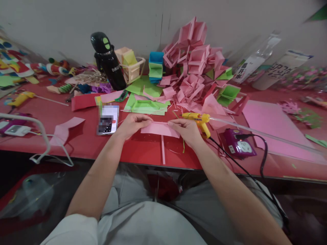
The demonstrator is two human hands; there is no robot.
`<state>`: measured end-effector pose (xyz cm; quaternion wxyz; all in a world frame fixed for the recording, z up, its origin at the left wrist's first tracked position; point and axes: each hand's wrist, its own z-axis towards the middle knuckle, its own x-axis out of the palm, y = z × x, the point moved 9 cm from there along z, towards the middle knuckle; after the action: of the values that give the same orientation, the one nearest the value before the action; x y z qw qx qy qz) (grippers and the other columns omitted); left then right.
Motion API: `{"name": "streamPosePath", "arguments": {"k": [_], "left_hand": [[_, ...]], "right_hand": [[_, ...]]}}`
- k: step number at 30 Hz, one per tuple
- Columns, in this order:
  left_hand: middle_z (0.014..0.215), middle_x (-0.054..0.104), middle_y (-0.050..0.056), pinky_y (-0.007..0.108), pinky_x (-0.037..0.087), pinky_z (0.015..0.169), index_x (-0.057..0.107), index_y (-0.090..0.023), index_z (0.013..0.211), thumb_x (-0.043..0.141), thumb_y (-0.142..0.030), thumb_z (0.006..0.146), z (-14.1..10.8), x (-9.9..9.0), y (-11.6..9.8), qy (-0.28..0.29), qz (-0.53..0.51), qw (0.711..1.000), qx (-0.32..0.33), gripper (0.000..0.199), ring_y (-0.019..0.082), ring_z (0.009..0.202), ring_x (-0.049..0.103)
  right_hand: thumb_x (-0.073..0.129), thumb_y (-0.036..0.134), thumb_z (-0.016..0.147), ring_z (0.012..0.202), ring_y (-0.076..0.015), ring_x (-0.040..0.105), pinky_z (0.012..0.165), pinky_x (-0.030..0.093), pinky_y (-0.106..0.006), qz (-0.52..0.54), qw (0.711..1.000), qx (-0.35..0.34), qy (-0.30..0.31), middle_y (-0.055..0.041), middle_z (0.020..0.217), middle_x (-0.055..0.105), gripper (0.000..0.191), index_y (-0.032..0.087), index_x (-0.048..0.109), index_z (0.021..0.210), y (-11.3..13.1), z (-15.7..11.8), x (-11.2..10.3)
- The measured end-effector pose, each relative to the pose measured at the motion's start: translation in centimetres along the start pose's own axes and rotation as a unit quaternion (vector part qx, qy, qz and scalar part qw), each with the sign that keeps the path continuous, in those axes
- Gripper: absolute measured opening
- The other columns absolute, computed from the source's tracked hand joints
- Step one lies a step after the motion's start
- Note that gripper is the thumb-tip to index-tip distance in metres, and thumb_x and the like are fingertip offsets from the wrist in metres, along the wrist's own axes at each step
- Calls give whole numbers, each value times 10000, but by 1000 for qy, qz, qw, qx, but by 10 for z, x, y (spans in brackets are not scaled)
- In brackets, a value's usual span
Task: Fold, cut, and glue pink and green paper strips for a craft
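A small pink paper strip is stretched between both hands above the red table; its upper edge looks folded over. My left hand pinches the strip's left end between thumb and fingers. At the other end, my right hand is closed on the paper the same way. Below the strip a narrow pink paper stick lies pointing at the table's front edge. Just beyond my right hand rests a yellow glue gun with a clear glue stick in its back.
Left of my hands lies a phone. Behind are green paper sheets, a heap of folded pink paper pieces and a black bottle. A purple power socket with black cables and a large pink sheet are on the right.
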<state>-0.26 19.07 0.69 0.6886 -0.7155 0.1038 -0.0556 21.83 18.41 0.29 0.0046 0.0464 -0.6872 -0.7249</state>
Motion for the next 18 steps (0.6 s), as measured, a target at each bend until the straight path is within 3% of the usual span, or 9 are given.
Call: {"name": "streamPosePath", "arguments": {"k": [7,12,18], "left_hand": [[893,763,57,302,448,771,812,-189,855,827,-542,712,-1,-8,-1,-66,57,996,6,381,186,824,623],[896,766,53,295,443,745,815,-190,852,839,-569,680,-2,-8,-1,-64,64,996,-5,417,189,810,619],[812,736,30,279,419,708,806,-190,811,808,-560,726,-2,-8,-2,-66,64,996,-2,380,161,749,584]], "right_hand": [[789,545,737,653,-152,573,602,432,-281,-41,999,0,20,-16,756,728,358,196,818,812,2,-2,4],[745,592,770,556,-105,409,526,308,-265,-48,999,2,19,25,580,523,449,168,695,629,3,-2,2],[718,618,787,539,-93,299,505,217,-276,-74,997,10,19,44,541,378,521,175,575,554,3,-3,0]]}}
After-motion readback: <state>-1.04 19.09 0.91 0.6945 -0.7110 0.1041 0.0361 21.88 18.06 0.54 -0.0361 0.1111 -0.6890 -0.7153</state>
